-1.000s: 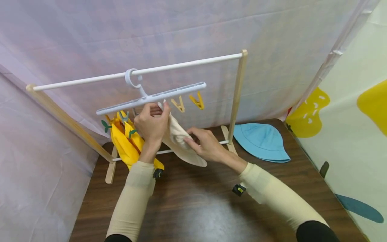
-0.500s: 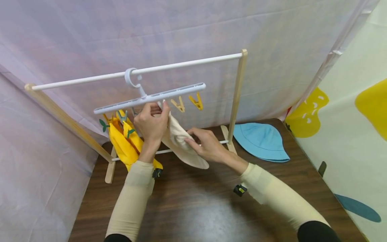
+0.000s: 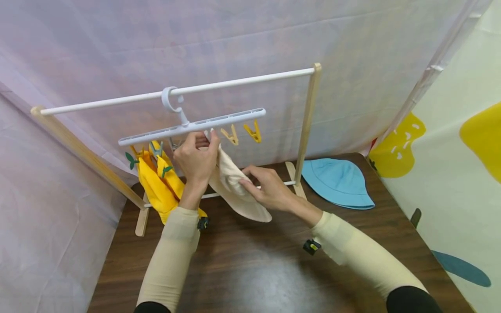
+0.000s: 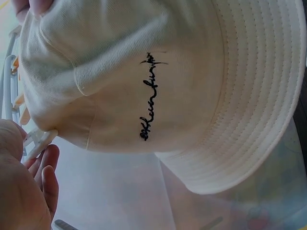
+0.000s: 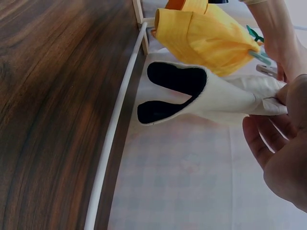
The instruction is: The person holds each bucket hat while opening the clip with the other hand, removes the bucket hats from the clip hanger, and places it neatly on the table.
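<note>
A cream bucket hat (image 3: 243,205) hangs between my hands below the white clip hanger (image 3: 227,119). Black script (image 4: 149,96) runs across its side, and its dark inside (image 5: 175,79) shows in the right wrist view. My left hand (image 3: 197,156) pinches a white clothespin (image 4: 44,143) whose tips meet the crown's edge. My right hand (image 3: 270,187) grips the folded crown between thumb and fingers. Left of them, a yellow hat (image 3: 154,187) with green leaf trims hangs from clothespins, one of them grey-green (image 3: 156,149).
A pale orange clothespin (image 3: 231,135) and a yellow clothespin (image 3: 253,131) hang at the hanger's right end. The white rail (image 3: 242,82) and wooden posts (image 3: 308,126) frame the rack. A light blue bucket hat (image 3: 336,182) lies on the brown table (image 3: 250,269) at right.
The hanger's left end and the yellow hat have swung slightly left and down. The cream hat's brim has dropped a little to the right. Both hands keep their places.
</note>
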`<state>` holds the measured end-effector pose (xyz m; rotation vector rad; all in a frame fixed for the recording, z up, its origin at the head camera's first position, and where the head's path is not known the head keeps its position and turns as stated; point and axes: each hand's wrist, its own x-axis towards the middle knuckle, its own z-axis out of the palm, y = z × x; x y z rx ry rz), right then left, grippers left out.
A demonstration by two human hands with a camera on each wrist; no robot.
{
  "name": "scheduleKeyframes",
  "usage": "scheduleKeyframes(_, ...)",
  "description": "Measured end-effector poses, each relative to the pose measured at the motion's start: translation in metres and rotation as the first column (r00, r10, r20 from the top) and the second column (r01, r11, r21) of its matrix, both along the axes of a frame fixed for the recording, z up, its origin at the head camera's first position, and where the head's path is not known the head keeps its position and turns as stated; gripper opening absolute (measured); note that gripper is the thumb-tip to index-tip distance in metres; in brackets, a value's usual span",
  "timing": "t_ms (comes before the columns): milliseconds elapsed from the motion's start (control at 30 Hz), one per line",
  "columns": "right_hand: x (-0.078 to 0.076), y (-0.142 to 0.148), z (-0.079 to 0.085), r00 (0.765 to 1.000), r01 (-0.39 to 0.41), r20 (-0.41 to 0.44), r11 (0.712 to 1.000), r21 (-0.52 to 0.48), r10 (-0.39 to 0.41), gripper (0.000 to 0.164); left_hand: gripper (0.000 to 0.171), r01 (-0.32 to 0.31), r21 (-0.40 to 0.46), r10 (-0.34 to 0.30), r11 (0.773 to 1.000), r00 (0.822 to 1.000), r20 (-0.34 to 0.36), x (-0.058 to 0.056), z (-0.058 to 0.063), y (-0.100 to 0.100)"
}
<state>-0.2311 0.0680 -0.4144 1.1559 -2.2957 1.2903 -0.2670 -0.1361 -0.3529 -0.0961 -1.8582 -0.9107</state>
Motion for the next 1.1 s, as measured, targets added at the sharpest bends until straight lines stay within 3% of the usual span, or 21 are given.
scheduleKeyframes(500, 0.007, 0.010, -0.012, 1.000, 0.013, -0.006, 0.996, 0.093, -0.012, 0.010, 0.028, -0.002, -0.007, 0.002, 1.000, 1.000, -0.017, 0.001, 0.000, -0.001)
scheduleKeyframes(1100, 0.012, 0.027, -0.021, 1.000, 0.014, 0.025, 0.993, 0.115, -0.017, 0.009, 0.031, 0.001, 0.003, -0.001, 1.000, 1.000, -0.010, -0.001, 0.002, 0.000)
